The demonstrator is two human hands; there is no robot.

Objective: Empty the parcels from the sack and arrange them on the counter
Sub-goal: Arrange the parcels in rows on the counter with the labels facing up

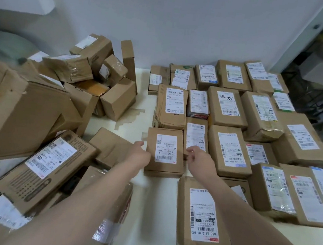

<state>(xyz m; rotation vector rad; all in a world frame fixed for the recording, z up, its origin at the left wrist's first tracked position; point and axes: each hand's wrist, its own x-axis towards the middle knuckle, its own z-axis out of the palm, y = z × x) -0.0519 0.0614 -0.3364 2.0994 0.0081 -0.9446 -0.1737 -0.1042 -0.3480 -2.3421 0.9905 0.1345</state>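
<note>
One left hand, one right hand, about twenty-one parcels in rows, a heap beyond counting.

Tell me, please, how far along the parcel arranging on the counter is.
Well along. Done: rows of parcels lie label-up on the right of the counter. In hand: the left hand and right hand flank the S-labelled parcel, apparently seating it in the grid. Left: the jumbled pile on the left awaits sorting.
</note>
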